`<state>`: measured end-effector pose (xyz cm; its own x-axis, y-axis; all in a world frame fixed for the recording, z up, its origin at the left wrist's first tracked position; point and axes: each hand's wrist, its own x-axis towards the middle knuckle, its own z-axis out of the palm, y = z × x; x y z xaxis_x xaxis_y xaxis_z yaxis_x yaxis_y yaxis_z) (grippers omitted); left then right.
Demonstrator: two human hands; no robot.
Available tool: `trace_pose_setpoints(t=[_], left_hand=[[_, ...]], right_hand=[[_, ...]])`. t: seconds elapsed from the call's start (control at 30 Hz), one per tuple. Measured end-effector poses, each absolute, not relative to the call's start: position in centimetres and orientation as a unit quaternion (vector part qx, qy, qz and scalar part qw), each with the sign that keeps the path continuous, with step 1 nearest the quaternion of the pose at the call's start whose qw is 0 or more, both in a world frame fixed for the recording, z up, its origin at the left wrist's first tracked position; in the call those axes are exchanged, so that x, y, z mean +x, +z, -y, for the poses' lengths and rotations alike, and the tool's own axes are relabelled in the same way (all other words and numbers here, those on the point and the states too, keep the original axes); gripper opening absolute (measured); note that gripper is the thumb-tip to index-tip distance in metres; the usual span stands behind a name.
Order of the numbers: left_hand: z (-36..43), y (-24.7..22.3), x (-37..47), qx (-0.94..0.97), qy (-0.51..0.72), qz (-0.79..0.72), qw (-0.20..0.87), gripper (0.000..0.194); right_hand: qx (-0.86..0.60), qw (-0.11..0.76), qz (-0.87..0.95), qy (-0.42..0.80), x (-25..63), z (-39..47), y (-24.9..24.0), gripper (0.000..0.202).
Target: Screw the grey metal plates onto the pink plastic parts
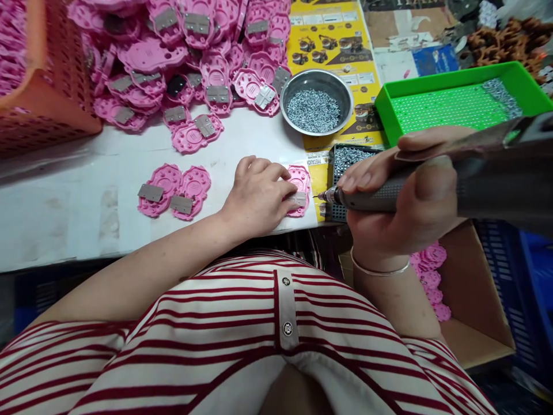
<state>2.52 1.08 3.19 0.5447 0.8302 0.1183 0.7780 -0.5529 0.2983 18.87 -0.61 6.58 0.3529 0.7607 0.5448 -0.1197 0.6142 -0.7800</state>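
Observation:
My left hand (261, 193) rests on the white tabletop, its fingers curled over the left side of a pink plastic casing (299, 178) and steadying it. A grey metal plate (299, 200) lies on that casing, partly behind my fingertips. In my right hand (415, 216) is a dark electric screwdriver (488, 176), held level. Its tip points left, just beside the casing and apart from it. Under the driver's nose sits a small dark tray of screws (352, 155). Two more pink casings with metal plates (161, 187) lie left of my left hand.
A large heap of pink casings (151, 55) covers the back left, next to an orange basket (60, 98). A steel bowl of screws (317, 104) stands behind my hands. At right are a green tray (444, 106) and, lower, a cardboard box (479, 294) holding pink parts.

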Motion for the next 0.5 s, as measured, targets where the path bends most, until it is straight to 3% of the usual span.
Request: trace_pose_setpoints(t=[0.5], left_hand=[[-1.3,3.5,2.7,0.876,0.094,-0.457,0.121,0.019]], right_hand=[[-0.338,0.741,0.516,0.264,18.0,-1.0,5.5,0.029]])
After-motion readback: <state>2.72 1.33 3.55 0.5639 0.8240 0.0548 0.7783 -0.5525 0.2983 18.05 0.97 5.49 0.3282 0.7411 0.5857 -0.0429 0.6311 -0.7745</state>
